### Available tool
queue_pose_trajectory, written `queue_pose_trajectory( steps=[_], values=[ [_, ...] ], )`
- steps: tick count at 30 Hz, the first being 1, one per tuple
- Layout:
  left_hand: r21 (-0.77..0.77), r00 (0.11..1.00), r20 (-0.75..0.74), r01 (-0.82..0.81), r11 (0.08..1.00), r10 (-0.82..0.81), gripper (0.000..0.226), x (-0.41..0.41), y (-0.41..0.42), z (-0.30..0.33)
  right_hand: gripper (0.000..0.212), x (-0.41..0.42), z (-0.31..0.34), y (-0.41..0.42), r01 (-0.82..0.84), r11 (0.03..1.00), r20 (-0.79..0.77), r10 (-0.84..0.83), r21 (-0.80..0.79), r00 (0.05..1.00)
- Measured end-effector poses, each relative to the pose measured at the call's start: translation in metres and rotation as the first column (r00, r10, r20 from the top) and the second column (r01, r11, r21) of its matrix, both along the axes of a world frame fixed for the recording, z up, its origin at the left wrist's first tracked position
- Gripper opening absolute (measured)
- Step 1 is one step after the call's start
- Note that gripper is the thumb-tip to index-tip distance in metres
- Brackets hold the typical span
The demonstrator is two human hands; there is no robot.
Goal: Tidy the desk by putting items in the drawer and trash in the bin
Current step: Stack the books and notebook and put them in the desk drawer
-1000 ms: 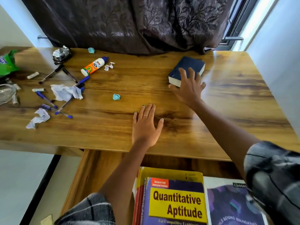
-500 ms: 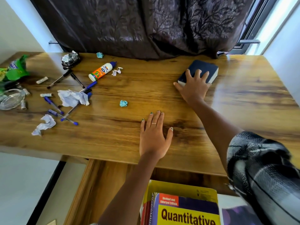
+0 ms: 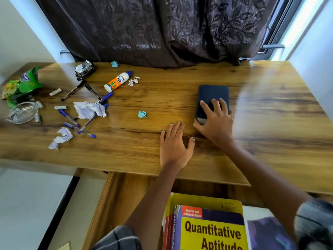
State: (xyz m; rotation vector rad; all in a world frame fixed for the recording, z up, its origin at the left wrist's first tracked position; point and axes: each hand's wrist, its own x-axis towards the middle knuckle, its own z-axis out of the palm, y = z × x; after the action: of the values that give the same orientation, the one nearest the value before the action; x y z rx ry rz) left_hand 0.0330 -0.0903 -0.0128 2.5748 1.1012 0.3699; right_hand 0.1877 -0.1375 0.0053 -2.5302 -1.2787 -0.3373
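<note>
Dragged nearer along the wooden desk [image 3: 180, 98], the dark book [image 3: 212, 94] sits in the right hand's [image 3: 215, 125] grasp, left hand [image 3: 173, 145] flat.

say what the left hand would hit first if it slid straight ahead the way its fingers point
Probably nothing on the desk: the left hand lies flat, fingers pointing away toward the curtain. The dark blue book sits to its right, the blue paper ball to its left.

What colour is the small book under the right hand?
Dark navy blue; the book under the right hand shows best in the head view.
</note>
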Motion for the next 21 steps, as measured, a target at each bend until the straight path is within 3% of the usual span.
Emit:
queue_pose_trajectory(
  steps=[5, 8, 14, 16, 17, 19, 21],
  values=[
    [-0.118, 0.983, 0.182, 0.022, 0.993, 0.0, 0.044, -0.005, -0.001, 0.005, 0.073, -0.056, -0.001, -0.047, -0.027, 0.999, 0.0, 0.027, -0.028, 1.0],
    [-0.264, 0.954, 0.295, 0.025, 0.964, 0.056, 0.051, -0.014, -0.007, 0.01, 0.075, -0.087, -0.001, -0.074, -0.051, 0.998, -0.005, 0.051, -0.036, 0.999],
    [-0.21, 0.979, 0.203, 0.041, 0.977, 0.002, 0.05, -0.038, -0.053, -0.004, 0.074, -0.128, 0.006, -0.112, -0.109, 0.99, -0.133, 0.097, -0.086, 0.986],
    [-0.276, 0.968, 0.25, 0.038, 0.96, 0.033, 0.047, -0.043, -0.065, -0.005, 0.065, -0.131, 0.007, -0.123, -0.128, 0.991, -0.282, 0.132, 0.03, 0.95],
    [-0.323, 0.96, 0.275, 0.037, 0.946, 0.057, 0.046, -0.044, -0.069, -0.005, 0.057, -0.131, 0.008, -0.128, -0.071, 0.985, -0.401, 0.129, 0.157, 0.907],
    [-0.392, 0.952, 0.293, 0.032, 0.919, 0.092, 0.046, -0.044, -0.076, -0.004, 0.04, -0.131, 0.012, -0.138, 0.207, 0.897, -0.62, 0.091, 0.391, 0.779],
    [-0.43, 0.958, 0.268, 0.022, 0.903, 0.104, 0.047, -0.043, -0.082, -0.002, 0.034, -0.129, 0.018, -0.143, 0.41, 0.812, -0.756, 0.058, 0.416, 0.652]
  ],
)
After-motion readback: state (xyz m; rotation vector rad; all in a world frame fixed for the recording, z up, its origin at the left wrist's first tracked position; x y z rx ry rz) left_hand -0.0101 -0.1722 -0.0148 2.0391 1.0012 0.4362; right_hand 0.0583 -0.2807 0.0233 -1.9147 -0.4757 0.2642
